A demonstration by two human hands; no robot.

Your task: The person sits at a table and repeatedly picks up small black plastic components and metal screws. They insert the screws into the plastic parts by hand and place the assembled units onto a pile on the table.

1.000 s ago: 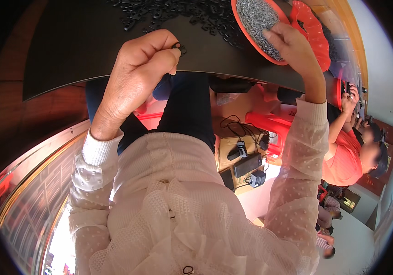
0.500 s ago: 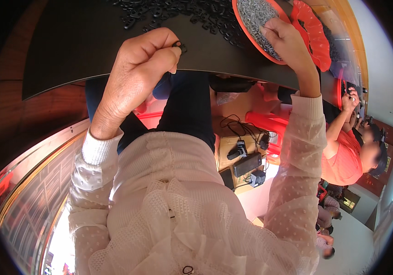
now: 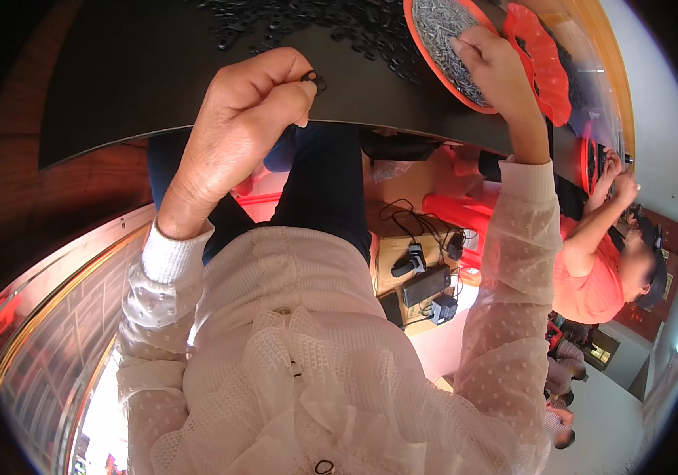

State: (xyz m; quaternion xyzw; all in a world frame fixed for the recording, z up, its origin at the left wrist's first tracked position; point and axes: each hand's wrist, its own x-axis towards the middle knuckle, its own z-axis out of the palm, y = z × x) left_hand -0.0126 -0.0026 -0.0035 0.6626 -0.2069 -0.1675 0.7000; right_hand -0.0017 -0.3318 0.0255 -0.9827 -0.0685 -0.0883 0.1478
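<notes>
My left hand (image 3: 248, 119) is closed above the near edge of the dark table (image 3: 141, 87), thumb and forefinger pinching a small black plastic part (image 3: 314, 78). Part of it sticks out past the fingertips, and the rest is hidden. To the right, my right hand (image 3: 501, 75) reaches over a red bowl (image 3: 425, 58) full of small silver screws (image 3: 443, 32). Its thumb and fingers come together just at the screws. Whatever lies between those fingertips is too small to make out.
Many loose black parts (image 3: 307, 20) lie across the far side of the table. Right of the bowl is a red scalloped dish (image 3: 541, 67). Below the table, a cardboard box (image 3: 390, 273) carries chargers and cables. A co-worker in an orange-red top (image 3: 592, 277) sits at the right.
My right hand has shifted slightly within the bowl, its fingertips still together. My left hand stays almost in place with the black part. The co-worker's hands have moved.
</notes>
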